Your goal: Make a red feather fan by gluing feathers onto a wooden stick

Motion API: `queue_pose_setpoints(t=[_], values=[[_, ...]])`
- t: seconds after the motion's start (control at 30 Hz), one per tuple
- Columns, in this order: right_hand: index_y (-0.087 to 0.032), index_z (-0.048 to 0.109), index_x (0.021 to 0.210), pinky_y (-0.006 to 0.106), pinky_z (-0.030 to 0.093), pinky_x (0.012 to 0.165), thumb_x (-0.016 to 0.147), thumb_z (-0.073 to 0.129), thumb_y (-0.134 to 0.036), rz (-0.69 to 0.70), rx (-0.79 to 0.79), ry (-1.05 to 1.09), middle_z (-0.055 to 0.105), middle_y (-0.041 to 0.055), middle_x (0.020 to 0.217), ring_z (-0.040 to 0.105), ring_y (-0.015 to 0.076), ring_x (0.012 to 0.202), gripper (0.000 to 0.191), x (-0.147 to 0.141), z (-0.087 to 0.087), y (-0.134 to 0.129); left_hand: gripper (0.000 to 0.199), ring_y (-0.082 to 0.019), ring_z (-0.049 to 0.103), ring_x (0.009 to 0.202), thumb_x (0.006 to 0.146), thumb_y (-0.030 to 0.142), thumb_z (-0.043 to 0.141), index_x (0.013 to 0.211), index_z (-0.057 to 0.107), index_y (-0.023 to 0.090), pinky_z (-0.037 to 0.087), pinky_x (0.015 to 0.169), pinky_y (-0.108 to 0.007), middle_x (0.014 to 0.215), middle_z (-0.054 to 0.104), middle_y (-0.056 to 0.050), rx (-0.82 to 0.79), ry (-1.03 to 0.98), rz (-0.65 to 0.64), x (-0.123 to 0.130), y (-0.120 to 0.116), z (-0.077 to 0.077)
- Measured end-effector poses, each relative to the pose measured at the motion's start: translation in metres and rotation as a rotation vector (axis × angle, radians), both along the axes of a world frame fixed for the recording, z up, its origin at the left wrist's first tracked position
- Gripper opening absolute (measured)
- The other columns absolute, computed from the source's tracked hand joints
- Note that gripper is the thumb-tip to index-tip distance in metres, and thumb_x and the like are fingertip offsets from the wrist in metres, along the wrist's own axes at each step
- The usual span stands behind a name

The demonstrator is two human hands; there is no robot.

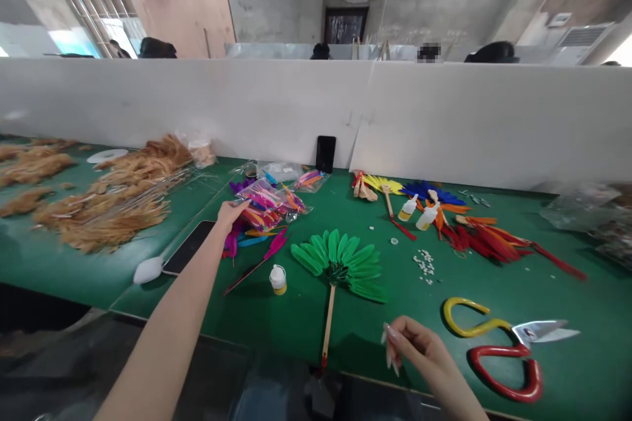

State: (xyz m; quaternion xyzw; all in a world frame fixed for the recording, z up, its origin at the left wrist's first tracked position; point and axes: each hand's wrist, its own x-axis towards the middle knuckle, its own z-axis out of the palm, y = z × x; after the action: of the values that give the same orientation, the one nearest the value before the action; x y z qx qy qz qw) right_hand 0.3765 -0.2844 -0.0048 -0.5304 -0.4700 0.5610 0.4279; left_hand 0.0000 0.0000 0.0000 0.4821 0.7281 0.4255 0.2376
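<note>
My left hand (231, 214) reaches to the clear plastic bag of colored feathers (264, 200), its fingers closed at the bag's left edge; the fingertips are partly hidden. My right hand (417, 345) hovers near the front edge, fingers curled and thumb near the index fingertip. Whether anything small is in it I cannot make out. Between the hands lies a green feather fan (340, 263) with a wooden handle (328, 325). Left of it stands a small white glue bottle (278, 279). A magenta feather (275, 243) lies beside the bag.
Large scissors (513, 339) with yellow and red handles lie at the right. Behind are small white beads (424, 266), two glue bottles (417, 210) and red feathers (481, 240). Leftward are a phone (190, 247), a white mouse (148, 270) and brown fibers (123, 200). A white partition (276, 102) closes the back.
</note>
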Motion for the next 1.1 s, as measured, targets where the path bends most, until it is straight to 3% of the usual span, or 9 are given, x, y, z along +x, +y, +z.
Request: queue_pose_setpoints(t=[0.27, 0.47, 0.6, 0.7, 0.8, 0.97, 1.03, 1.1], values=[[-0.016, 0.054, 0.063, 0.024, 0.041, 0.051, 0.069, 0.067, -0.052, -0.038, -0.049, -0.001, 0.06, 0.0032, 0.058, 0.051, 0.0114, 0.049, 0.039, 0.011, 0.004, -0.002, 0.04, -0.012, 0.052, 0.056, 0.058, 0.046, 0.068, 0.078, 0.048, 0.018, 0.041, 0.052, -0.023, 0.063, 0.049, 0.005, 0.082, -0.073, -0.116, -0.016, -0.002, 0.003], [-0.015, 0.057, 0.065, 0.025, 0.042, 0.051, 0.079, 0.053, -0.055, -0.001, -0.002, 0.016, 0.058, 0.0029, 0.053, 0.052, 0.0117, 0.048, 0.043, 0.01, 0.013, 0.011, 0.042, -0.01, 0.052, 0.052, 0.055, 0.041, 0.072, 0.082, 0.046, 0.021, 0.044, 0.048, -0.022, 0.073, 0.052, 0.005, 0.14, -0.082, -0.227, -0.023, -0.013, 0.037], [-0.016, 0.056, 0.07, 0.024, 0.044, 0.052, 0.069, 0.067, -0.051, -0.009, 0.028, 0.025, 0.062, 0.0035, 0.063, 0.054, 0.0121, 0.052, 0.037, 0.001, 0.028, 0.027, 0.041, -0.011, 0.051, 0.05, 0.053, 0.043, 0.073, 0.071, 0.044, 0.019, 0.043, 0.045, -0.022, 0.062, 0.047, 0.006, 0.129, -0.039, -0.178, -0.028, -0.01, 0.063], [-0.016, 0.053, 0.063, 0.024, 0.043, 0.05, 0.074, 0.063, -0.05, 0.049, 0.012, 0.001, 0.061, 0.0036, 0.056, 0.053, 0.0115, 0.048, 0.038, -0.005, 0.038, 0.034, 0.042, -0.012, 0.051, 0.052, 0.052, 0.046, 0.072, 0.067, 0.044, 0.019, 0.044, 0.048, -0.022, 0.058, 0.045, 0.007, 0.103, -0.033, -0.169, -0.033, -0.004, 0.071], [-0.015, 0.055, 0.064, 0.024, 0.043, 0.05, 0.08, 0.055, -0.051, 0.075, 0.037, 0.01, 0.06, 0.0037, 0.055, 0.054, 0.0119, 0.048, 0.039, -0.005, 0.042, 0.036, 0.043, -0.013, 0.056, 0.059, 0.055, 0.051, 0.068, 0.072, 0.046, 0.018, 0.048, 0.055, -0.025, 0.064, 0.051, 0.005, 0.071, -0.068, -0.196, -0.039, -0.003, 0.066], [-0.016, 0.058, 0.074, 0.026, 0.046, 0.053, 0.074, 0.061, -0.052, -0.05, 0.1, -0.046, 0.062, 0.0035, 0.066, 0.056, 0.0134, 0.052, 0.036, 0.011, 0.037, 0.042, 0.051, -0.023, 0.061, 0.071, 0.054, 0.048, 0.07, 0.091, 0.051, 0.017, 0.05, 0.065, -0.036, 0.071, 0.059, -0.001, -0.064, 0.02, -0.163, -0.051, -0.014, 0.036], [-0.017, 0.057, 0.071, 0.026, 0.047, 0.053, 0.071, 0.062, -0.053, -0.12, 0.101, -0.137, 0.061, 0.0033, 0.065, 0.056, 0.0143, 0.052, 0.037, 0.024, 0.032, 0.045, 0.053, -0.031, 0.059, 0.089, 0.053, 0.044, 0.071, 0.095, 0.053, 0.016, 0.046, 0.077, -0.044, 0.083, 0.06, -0.008, -0.083, 0.1, -0.121, -0.053, -0.019, 0.026], [-0.018, 0.056, 0.068, 0.027, 0.047, 0.054, 0.073, 0.058, -0.057, -0.174, 0.101, -0.264, 0.06, 0.0037, 0.06, 0.057, 0.0164, 0.053, 0.04, 0.041, 0.027, 0.048, 0.053, -0.038, 0.046, 0.111, 0.058, 0.042, 0.068, 0.101, 0.055, 0.015, 0.035, 0.09, -0.051, 0.105, 0.056, -0.016, -0.043, 0.229, -0.072, -0.052, -0.024, 0.022]])
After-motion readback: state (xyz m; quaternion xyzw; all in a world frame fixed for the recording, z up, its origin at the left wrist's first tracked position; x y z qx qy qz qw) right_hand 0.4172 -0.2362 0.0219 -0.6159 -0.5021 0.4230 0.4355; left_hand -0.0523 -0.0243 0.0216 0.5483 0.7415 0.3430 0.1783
